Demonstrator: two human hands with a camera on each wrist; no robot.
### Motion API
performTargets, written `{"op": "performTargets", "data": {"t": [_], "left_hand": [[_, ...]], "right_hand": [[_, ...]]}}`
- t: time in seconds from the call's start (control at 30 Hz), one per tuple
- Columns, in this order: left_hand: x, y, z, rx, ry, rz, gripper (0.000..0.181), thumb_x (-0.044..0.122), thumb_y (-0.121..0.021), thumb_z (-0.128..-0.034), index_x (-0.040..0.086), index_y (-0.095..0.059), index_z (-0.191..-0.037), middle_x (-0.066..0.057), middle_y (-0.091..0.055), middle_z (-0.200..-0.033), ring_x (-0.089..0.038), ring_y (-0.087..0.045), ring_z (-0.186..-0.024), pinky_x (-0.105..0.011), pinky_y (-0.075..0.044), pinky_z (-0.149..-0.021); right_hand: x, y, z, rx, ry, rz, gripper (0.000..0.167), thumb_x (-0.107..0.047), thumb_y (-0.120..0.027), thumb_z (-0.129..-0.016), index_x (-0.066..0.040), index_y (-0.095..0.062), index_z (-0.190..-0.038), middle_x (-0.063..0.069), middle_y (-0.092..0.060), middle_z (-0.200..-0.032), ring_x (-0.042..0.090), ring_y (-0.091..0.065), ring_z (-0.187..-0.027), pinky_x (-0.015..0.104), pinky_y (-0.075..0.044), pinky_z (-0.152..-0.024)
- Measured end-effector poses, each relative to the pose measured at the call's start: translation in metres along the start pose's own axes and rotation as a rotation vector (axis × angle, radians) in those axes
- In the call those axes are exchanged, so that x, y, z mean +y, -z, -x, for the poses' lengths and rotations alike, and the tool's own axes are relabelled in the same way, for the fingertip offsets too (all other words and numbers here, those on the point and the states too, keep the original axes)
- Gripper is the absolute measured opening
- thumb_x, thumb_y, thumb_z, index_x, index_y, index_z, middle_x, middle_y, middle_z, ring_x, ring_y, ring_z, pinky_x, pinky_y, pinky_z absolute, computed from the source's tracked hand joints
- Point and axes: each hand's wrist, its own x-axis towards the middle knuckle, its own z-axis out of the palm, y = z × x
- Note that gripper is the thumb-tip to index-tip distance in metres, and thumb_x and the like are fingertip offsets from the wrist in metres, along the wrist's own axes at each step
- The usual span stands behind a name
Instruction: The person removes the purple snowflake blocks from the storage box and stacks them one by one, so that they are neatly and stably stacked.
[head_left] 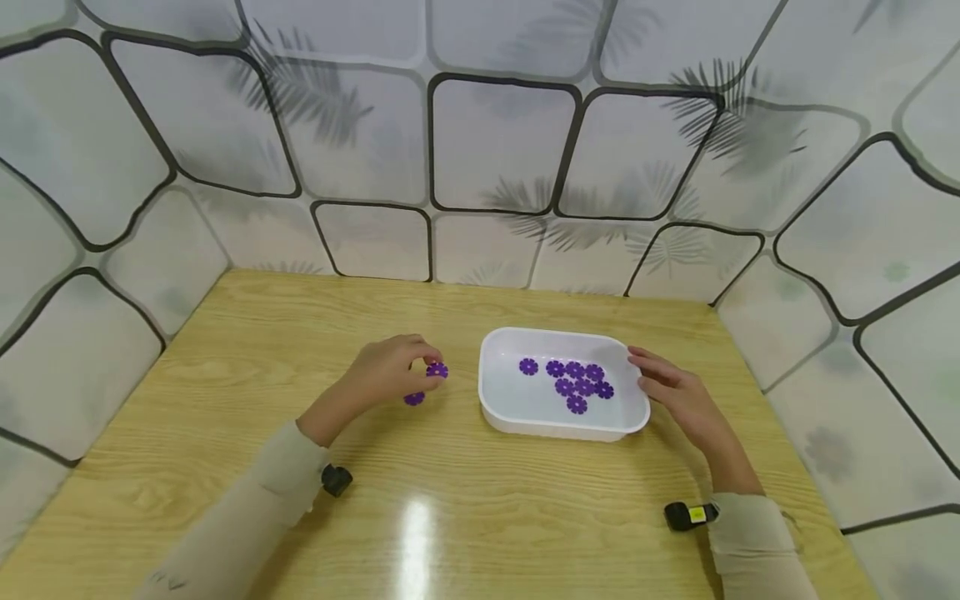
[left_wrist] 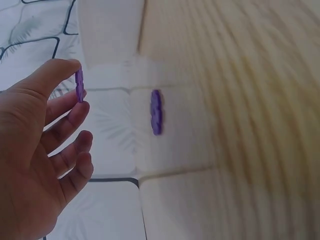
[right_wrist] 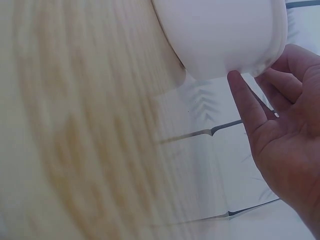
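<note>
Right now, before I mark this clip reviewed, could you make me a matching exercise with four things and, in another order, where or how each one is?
Things:
1. left hand
2. right hand
3. white tray
4. wood-grained table

Places or states:
A. touching the tray's end
B. underneath the tray
C. pinching one purple flower piece
D. containing several purple pieces

Pairs: 1-C, 2-A, 3-D, 4-B

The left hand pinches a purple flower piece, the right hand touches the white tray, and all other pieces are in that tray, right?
Not all: one piece lies on the table outside the tray, as the head and left wrist views show. The rest holds.
</note>
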Motion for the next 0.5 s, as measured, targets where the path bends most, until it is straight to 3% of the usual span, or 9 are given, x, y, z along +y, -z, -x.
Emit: {"op": "performTargets", "data": {"t": [0.33, 0.5], "left_hand": [[-0.020, -0.006, 0.017, -0.034, 0.022, -0.034, 0.029, 0.044, -0.074, -0.0874, 0.026, -0.076, -0.111, 0.008, -0.068, -0.105, -0.007, -0.058, -0.081, -0.026, -0.047, -0.063], [-0.025, -0.008, 0.020, -0.086, 0.022, -0.063, 0.030, 0.042, -0.074, -0.0887, 0.025, -0.075, -0.113, 0.007, -0.067, -0.107, -0.008, -0.060, -0.084, -0.028, -0.049, -0.065]], "right_hand": [[0.003, 0.000, -0.001, 0.002, -0.010, 0.011, 0.050, -0.032, -0.058, -0.103, -0.009, -0.052, -0.147, 0.003, -0.033, -0.164, 0.031, -0.027, -0.151, 0.004, -0.037, -0.099], [0.003, 0.001, -0.001, 0.001, -0.007, 0.010, 0.050, -0.032, -0.057, -0.104, -0.009, -0.051, -0.148, 0.003, -0.033, -0.164, 0.029, -0.026, -0.152, 0.005, -0.038, -0.099]]}}
